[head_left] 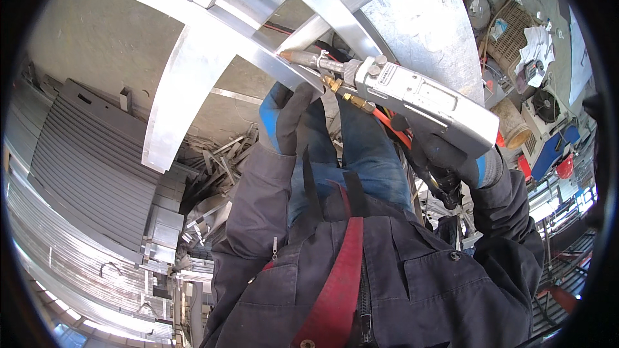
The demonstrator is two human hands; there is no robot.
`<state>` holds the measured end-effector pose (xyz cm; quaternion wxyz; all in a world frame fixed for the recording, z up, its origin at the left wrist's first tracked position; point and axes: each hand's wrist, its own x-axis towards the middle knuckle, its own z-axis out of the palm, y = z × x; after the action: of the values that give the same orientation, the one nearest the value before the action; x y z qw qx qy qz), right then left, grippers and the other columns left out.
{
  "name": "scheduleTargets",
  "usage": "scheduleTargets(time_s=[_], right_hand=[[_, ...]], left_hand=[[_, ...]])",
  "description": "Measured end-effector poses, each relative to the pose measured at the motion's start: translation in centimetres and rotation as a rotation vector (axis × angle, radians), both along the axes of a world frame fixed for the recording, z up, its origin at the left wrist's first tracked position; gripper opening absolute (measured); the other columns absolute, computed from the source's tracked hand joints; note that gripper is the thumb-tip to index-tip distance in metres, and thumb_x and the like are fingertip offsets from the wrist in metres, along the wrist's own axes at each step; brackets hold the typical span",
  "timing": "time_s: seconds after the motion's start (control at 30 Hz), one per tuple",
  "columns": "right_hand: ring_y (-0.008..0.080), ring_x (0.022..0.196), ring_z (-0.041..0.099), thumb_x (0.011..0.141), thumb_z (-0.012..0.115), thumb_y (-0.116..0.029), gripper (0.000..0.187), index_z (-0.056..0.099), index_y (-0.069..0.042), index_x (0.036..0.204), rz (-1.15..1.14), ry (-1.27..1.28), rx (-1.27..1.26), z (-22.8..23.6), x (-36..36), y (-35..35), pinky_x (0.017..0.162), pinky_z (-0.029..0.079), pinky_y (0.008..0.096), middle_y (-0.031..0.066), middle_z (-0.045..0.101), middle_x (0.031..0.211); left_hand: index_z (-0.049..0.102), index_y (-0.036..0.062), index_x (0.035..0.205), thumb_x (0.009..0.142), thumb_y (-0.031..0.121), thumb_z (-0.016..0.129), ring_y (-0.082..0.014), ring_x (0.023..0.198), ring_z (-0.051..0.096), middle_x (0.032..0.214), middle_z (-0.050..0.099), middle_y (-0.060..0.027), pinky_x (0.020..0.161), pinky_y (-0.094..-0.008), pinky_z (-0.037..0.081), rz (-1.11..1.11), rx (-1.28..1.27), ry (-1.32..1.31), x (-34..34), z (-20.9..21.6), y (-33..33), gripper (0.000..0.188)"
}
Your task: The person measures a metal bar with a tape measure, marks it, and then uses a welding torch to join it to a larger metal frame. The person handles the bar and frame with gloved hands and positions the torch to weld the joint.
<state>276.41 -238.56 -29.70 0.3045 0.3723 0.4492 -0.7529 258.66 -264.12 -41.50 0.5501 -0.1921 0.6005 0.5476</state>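
Note:
My right hand [445, 151], in a dark glove with a blue edge, is wrapped under a silver box-shaped handheld welding gun [422, 93]. The gun's copper-coloured nozzle [293, 57] points left and meets, or nearly meets, a bar of the bright metal frame [255, 51]. Brass fittings [345, 93] and an orange-red hose [387, 122] run beneath the gun toward my right hand. My gloved left hand [284, 116] is closed around the near end of that bar, just below the nozzle; its fingertips are partly hidden by the metal.
Stacked grey metal profiles [97, 148] lie on the left. Metal offcuts [222, 161] are heaped near my left forearm. A wide flat panel [425, 22] spans behind the gun. To the right are a woven crate [509, 29], a bucket [512, 125] and a machine with a fan [545, 106].

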Motion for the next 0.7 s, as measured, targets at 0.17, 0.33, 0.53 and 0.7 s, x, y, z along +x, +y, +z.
scheduleTargets(time_s=[0.17, 0.33, 0.53, 0.7], right_hand=[[0.0102, 0.083, 0.058, 0.102, 0.064, -0.016, 0.045, 0.059, -0.002, 0.144, 0.105, -0.034, 0.001, -0.2, 0.5, 0.2, 0.072, 0.051, 0.0266, 0.0033, 0.066, 0.100], [0.0121, 0.087, 0.061, 0.104, 0.061, -0.016, 0.044, 0.057, -0.002, 0.145, 0.118, 0.114, 0.154, -1.2, 2.0, -0.5, 0.077, 0.053, 0.0293, 0.0045, 0.067, 0.103], [0.0130, 0.086, 0.062, 0.105, 0.059, -0.017, 0.040, 0.059, -0.001, 0.142, -0.076, 0.021, -0.012, -0.9, 2.4, -0.3, 0.075, 0.052, 0.0285, 0.0080, 0.068, 0.107], [0.0102, 0.058, 0.051, 0.091, 0.070, -0.054, 0.075, 0.059, 0.007, 0.133, -0.345, -0.052, 0.080, 0.8, 1.3, -2.2, 0.051, 0.037, 0.0247, 0.0057, 0.060, 0.081]], left_hand=[[0.060, -0.0066, 0.136, 0.095, 0.019, 0.073, -0.0199, 0.114, 0.066, 0.125, 0.068, -0.0136, 0.099, -0.0327, 0.054, 0.007, 0.023, -0.007, -0.1, 0.1, 0.1, 0.050], [0.059, -0.0068, 0.137, 0.095, 0.022, 0.074, -0.0202, 0.114, 0.066, 0.126, 0.068, -0.0137, 0.101, -0.0332, 0.052, -0.015, 0.025, -0.006, -0.3, 0.6, 0.2, 0.053], [0.060, -0.0063, 0.137, 0.094, 0.022, 0.076, -0.0185, 0.116, 0.064, 0.129, 0.067, -0.0124, 0.102, -0.0328, 0.051, -0.020, 0.035, -0.011, -0.4, 0.5, 0.0, 0.054], [0.053, -0.0038, 0.145, 0.103, 0.034, 0.062, -0.0246, 0.122, 0.064, 0.137, 0.064, -0.0138, 0.109, -0.0376, 0.049, 0.095, 0.291, -0.121, 0.2, -1.8, -1.6, 0.057]])
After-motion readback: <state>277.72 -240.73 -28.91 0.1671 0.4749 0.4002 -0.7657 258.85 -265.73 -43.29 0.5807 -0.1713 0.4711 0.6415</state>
